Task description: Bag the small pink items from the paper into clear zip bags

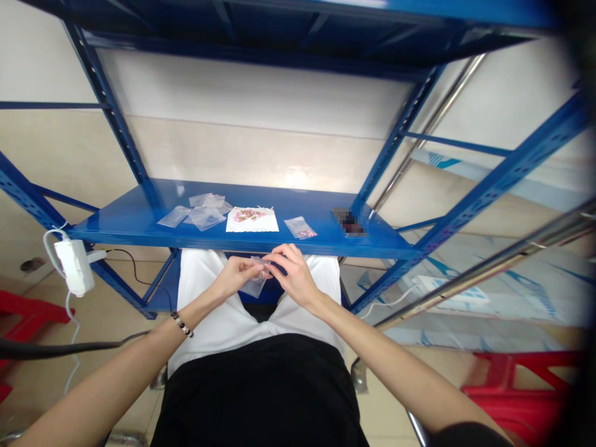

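Observation:
Between my two hands, above my lap, is a small clear plastic bag. My left hand pinches its top edge from the left. My right hand has its fingertips closed at the same edge from the right; whether anything small is in them is hidden. On the blue shelf ahead lies a white cloth or paper with several small pink and greenish pieces on it. To its right rests a clear bag with a few pinkish pieces inside. Several flat clear bags overlap on the left.
The blue shelf has its front edge just beyond my hands, and an upper shelf hangs above. A blurred-out dark object lies at the right. A white power strip hangs at the left post. Red stools stand on both sides.

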The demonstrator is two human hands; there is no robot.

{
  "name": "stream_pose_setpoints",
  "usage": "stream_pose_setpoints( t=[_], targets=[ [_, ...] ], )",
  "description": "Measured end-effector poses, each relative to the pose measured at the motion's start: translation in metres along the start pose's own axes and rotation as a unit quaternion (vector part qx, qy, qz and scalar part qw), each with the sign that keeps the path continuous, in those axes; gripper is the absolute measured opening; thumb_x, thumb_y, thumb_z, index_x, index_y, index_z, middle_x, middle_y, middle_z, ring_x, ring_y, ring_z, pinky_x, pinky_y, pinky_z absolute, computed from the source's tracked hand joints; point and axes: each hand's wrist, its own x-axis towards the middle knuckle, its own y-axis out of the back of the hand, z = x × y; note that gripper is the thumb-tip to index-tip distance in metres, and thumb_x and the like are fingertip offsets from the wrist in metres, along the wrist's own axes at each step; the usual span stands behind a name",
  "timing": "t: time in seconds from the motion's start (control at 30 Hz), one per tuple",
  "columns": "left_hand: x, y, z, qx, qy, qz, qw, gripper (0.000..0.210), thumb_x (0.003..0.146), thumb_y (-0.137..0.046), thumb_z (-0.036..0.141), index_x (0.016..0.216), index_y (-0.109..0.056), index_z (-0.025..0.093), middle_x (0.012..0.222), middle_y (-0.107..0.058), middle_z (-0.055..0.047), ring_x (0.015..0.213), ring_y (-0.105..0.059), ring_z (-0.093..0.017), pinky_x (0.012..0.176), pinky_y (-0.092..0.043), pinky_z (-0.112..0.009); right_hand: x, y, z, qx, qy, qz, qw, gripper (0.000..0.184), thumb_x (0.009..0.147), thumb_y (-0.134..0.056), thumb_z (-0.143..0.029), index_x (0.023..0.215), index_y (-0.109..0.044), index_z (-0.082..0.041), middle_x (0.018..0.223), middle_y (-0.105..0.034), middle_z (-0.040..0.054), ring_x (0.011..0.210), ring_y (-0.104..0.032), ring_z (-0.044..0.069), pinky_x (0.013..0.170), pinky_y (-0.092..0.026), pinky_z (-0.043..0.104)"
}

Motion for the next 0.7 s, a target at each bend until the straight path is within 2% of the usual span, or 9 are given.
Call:
stream_pose_setpoints(
  t=[0.17, 0.3, 0.37, 0.5, 0.63, 0.7],
  targets=[
    [0.001, 0.000, -0.003, 0.014, -0.011, 0.005, 1.000, 0.042, 0.081, -0.071, 0.043, 0.106, -0.073, 0.010, 0.098, -0.075, -0.013, 0.089, -0.070, -0.025, 0.079, -0.054, -0.034, 0.000, 0.000, 0.002, -0.013, 0.000, -0.018, 1.000, 0.012, 0.096, -0.055, -0.024, 0.094, -0.065, -0.018, 0.100, -0.064, 0.0079, 0.097, -0.051, 0.023, 0.084, -0.038, 0.037],
    [-0.001, -0.006, -0.001, 0.001, -0.036, -0.025, 0.999, 0.045, 0.081, -0.073, 0.037, 0.118, -0.066, 0.012, 0.113, -0.071, -0.012, 0.101, -0.066, -0.024, 0.088, -0.051, -0.034, 0.000, -0.001, 0.000, -0.008, 0.023, -0.032, 0.999, 0.011, 0.097, -0.053, -0.021, 0.094, -0.062, -0.017, 0.099, -0.066, 0.0073, 0.100, -0.051, 0.022, 0.084, -0.037, 0.036],
    [-0.001, -0.009, -0.001, 0.002, -0.042, -0.032, 0.999, 0.040, 0.082, -0.071, 0.037, 0.113, -0.065, 0.012, 0.110, -0.070, -0.011, 0.099, -0.064, -0.022, 0.089, -0.049, -0.033, 0.000, -0.001, 0.000, -0.004, 0.040, -0.035, 0.999, 0.011, 0.097, -0.051, -0.019, 0.094, -0.062, -0.017, 0.097, -0.067, 0.0068, 0.101, -0.052, 0.022, 0.084, -0.036, 0.036],
    [-0.002, -0.011, -0.002, 0.022, -0.029, -0.041, 0.999, 0.032, 0.087, -0.064, 0.039, 0.103, -0.064, 0.012, 0.096, -0.068, -0.009, 0.084, -0.062, -0.018, 0.079, -0.048, -0.030, 0.000, -0.001, -0.001, -0.001, 0.070, -0.047, 0.996, 0.012, 0.098, -0.050, -0.019, 0.091, -0.061, -0.017, 0.092, -0.068, 0.0060, 0.098, -0.053, 0.021, 0.083, -0.036, 0.035],
    [-0.003, -0.009, 0.000, 0.077, -0.061, -0.047, 0.994, 0.027, 0.089, -0.060, 0.036, 0.102, -0.063, 0.012, 0.100, -0.066, -0.008, 0.091, -0.060, -0.020, 0.084, -0.045, -0.031, 0.000, 0.000, -0.001, -0.006, 0.080, -0.050, 0.996, 0.013, 0.097, -0.049, -0.018, 0.100, -0.062, -0.017, 0.098, -0.067, 0.0078, 0.098, -0.052, 0.022, 0.082, -0.036, 0.036],
    [-0.004, -0.008, 0.004, 0.127, -0.074, -0.037, 0.988, 0.021, 0.089, -0.058, 0.033, 0.096, -0.061, 0.013, 0.095, -0.064, -0.005, 0.089, -0.057, -0.019, 0.082, -0.044, -0.031, 0.000, 0.000, 0.000, -0.011, 0.083, -0.053, 0.995, 0.014, 0.097, -0.050, -0.017, 0.101, -0.064, -0.018, 0.098, -0.066, 0.0081, 0.097, -0.051, 0.022, 0.081, -0.036, 0.036]
  ],
)
